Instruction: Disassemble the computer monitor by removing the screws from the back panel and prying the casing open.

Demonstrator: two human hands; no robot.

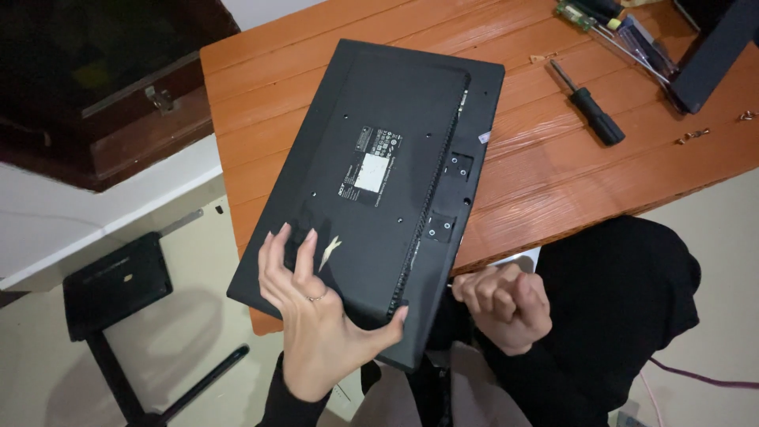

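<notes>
The black monitor (371, 186) lies face down, back panel up, on the orange wooden table (553, 182), its near corner hanging off the table edge toward you. Your left hand (316, 316) steadies that near corner: fingers spread on the back panel, thumb hooked around the lower edge, so it is a loose brace, not a full clasp. Your right hand (506, 304) is clenched into a fist just beside the monitor's lower right edge; a thin tip seems to stick out toward the seam, but I cannot tell what it holds, if anything.

Progress, as a judgement: the stand looks already off, since the mount recess (447, 198) sits bare, and small screws (692, 136) lie loose on the table. The back cover is still on and looks seated all round; opening the seam appears to be the part left.

A black-handled screwdriver (589, 107) lies well apart from the monitor, more drivers (632, 39) near the far corner, a dark block (715, 55) cut off by the frame top right.

Hidden: the screen side, the seam under your right fist, the monitor's near corner behind your left palm. Floor left holds a black stand base (118, 285), dim. Dark wooden box (103, 87) top left, contents unreadable.
</notes>
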